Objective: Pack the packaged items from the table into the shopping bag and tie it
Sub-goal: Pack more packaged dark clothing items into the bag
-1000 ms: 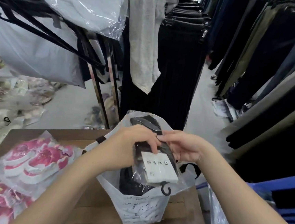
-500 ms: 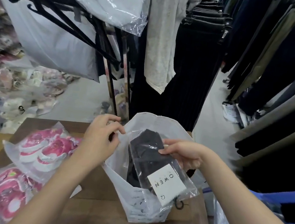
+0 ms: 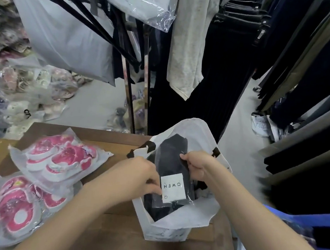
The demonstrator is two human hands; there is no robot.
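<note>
A white shopping bag (image 3: pixel 197 131) with black handles stands open on the wooden table (image 3: pixel 94 236). A clear packet of black socks (image 3: pixel 172 159) with a white label sits partly inside its mouth, other dark packets beneath it. My right hand (image 3: pixel 196 164) pinches the packet's right edge. My left hand (image 3: pixel 137 176) touches the packet's lower left by the label, at the bag's near-left rim. Two clear packets of pink and white items lie on the table to the left, an upper packet (image 3: pixel 57 155) overlapping a lower packet (image 3: pixel 17 209).
A rack of hangers and plastic-covered garments (image 3: pixel 69 26) hangs over the table's far left. Dark trousers (image 3: pixel 215 69) hang behind the bag, with more clothes along the right aisle. Bagged goods (image 3: pixel 24 84) are heaped on the floor at left. A blue crate (image 3: pixel 320 228) stands at right.
My left hand left the bag's far rim and came down to the sock packet's lower left. The packet has turned more upright and sunk deeper into the bag.
</note>
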